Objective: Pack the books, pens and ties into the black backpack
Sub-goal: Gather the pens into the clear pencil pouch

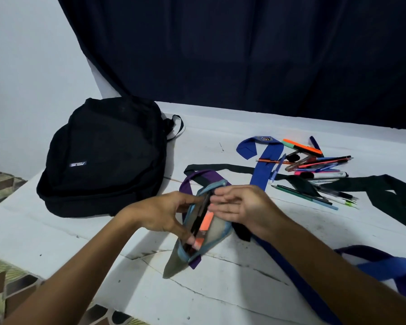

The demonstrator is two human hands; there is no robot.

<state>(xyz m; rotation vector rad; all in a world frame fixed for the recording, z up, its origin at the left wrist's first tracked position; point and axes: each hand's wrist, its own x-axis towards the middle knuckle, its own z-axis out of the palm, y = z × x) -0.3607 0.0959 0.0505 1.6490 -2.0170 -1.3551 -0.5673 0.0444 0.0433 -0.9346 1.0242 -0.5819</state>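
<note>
1. My left hand (164, 213) grips the left edge of a grey pouch (197, 233) with a light-blue zip, thumb and fingers curled on its rim, holding the mouth agape.
2. My right hand (242, 207) rests at the pouch's right side with its fingers straight and together, pointing left across the opening; it grasps nothing that I can see.
3. Inside the pouch lie an orange marker (204, 227) and a dark pen (196, 225), side by side along its length.
4. The pouch sits on a white table (80, 231), on top of a purple tie (192, 181).
5. The backpack (103, 158) lies flat to the left, well apart from the pouch, its logo patch facing up; I cannot tell if its zip is undone.
6. A pile of pens (319, 167) lies loose to the right, across a blue tie (263, 156) and a black tie (220, 168).
7. A dark green tie (384, 191) lies further right, touching the pens.
8. More blue and purple tie cloth (380, 266) sits by my right forearm.
9. A dark curtain (244, 55) hangs behind the table.
</note>
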